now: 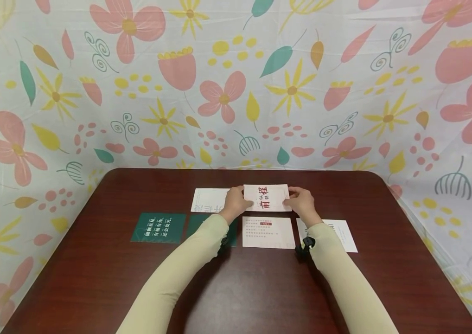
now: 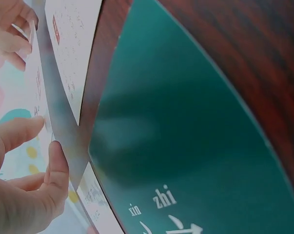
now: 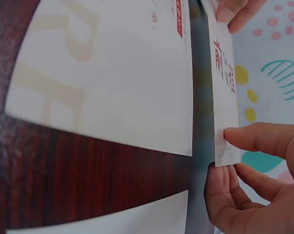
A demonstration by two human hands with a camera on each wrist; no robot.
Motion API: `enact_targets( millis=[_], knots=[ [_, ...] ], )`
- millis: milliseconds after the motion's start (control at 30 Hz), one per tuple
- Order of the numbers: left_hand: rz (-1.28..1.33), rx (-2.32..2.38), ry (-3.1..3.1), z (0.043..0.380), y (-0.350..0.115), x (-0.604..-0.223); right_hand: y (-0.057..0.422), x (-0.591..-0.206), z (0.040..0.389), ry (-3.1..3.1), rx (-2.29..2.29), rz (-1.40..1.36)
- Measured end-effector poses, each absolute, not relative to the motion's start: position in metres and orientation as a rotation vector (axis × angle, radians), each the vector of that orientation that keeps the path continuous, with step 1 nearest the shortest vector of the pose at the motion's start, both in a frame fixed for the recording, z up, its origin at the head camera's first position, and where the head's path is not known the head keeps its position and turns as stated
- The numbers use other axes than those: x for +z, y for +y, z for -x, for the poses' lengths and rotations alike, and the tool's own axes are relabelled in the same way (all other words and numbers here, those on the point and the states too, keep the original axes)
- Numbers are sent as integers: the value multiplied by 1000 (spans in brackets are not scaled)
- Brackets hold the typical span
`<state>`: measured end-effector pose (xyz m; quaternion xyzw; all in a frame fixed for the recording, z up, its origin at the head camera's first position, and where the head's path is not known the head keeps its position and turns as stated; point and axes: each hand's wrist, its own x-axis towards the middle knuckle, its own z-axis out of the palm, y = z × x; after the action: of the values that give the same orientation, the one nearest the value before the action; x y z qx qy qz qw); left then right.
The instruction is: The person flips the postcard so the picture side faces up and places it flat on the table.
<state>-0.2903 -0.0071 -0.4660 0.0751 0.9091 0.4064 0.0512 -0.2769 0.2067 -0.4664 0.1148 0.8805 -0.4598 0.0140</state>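
Both hands hold a white card with large red characters by its opposite ends, its face turned toward the head camera. The left hand pinches the left end, thumb in front. At the right end, the right hand pinches it between thumb and fingers; the right wrist view shows the card standing on edge, tilted up. Directly in front lies a white card with small red text. Under the left forearm is a partly hidden green card. Another white card with grey writing lies left of the left hand.
A green card with white characters lies at the left of the front row. Partly covered by the right wrist, a white card lies at the right. The dark wooden table meets a flower-patterned cloth behind.
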Motion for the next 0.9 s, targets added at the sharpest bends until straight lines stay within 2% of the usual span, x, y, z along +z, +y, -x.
enact_targets(
  millis=[367,900],
  knots=[
    [-269,951,2898,292,-3,-469,202,-467,277,2804,-1219,-312],
    [-248,864,2899,290,1,-472,198,-469,274,2839,-1117,-331]
  ],
)
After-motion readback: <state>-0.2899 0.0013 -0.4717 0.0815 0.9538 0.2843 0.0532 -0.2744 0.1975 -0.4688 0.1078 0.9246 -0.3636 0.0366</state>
